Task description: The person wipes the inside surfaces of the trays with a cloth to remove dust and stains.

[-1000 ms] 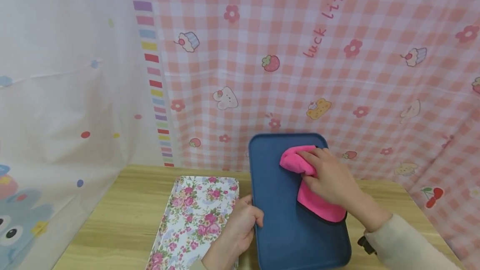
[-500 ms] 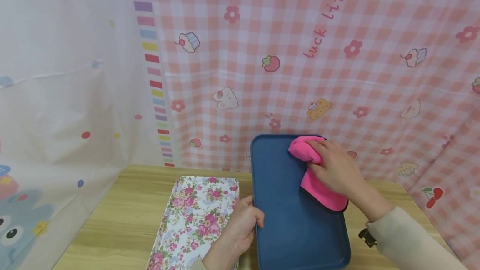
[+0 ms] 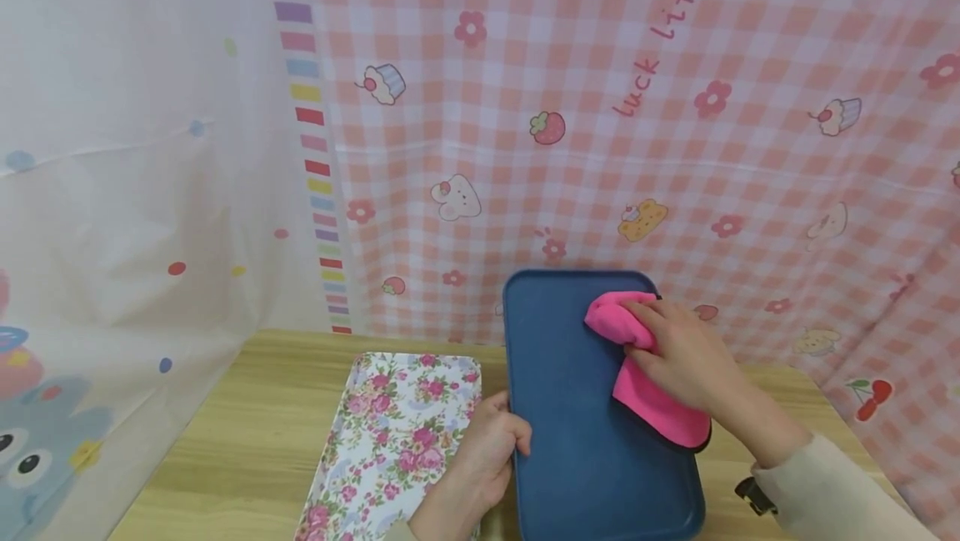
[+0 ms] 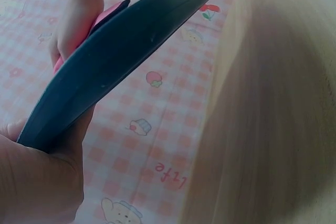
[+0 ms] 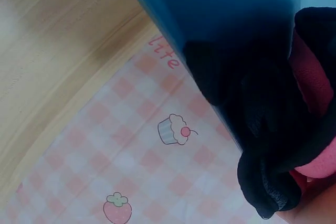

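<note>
A dark blue tray [image 3: 577, 408] is held up at a tilt above the table in the head view. My left hand [image 3: 483, 453] grips its left edge, thumb on the front face; the left wrist view shows the tray [image 4: 121, 51] from its side, with the hand [image 4: 42, 182] around the edge. My right hand [image 3: 686, 358] holds a bunched pink cloth [image 3: 660, 408] with dark edging against the tray's upper right part. Dark folds of the cloth [image 5: 268, 108] hang over the tray's edge in the right wrist view, where most of that hand is hidden.
A white tray with a rose print [image 3: 405, 408] lies on the wooden table [image 3: 217, 433], left of the blue tray. A pink checked cloth [image 3: 480, 124] hangs behind the table, and a pale curtain [image 3: 135, 149] hangs at the left.
The right hand with the pink cloth has slid up along the tray's right side, then back down and slightly right. The left hand keeps its grip, and the tray has barely shifted.
</note>
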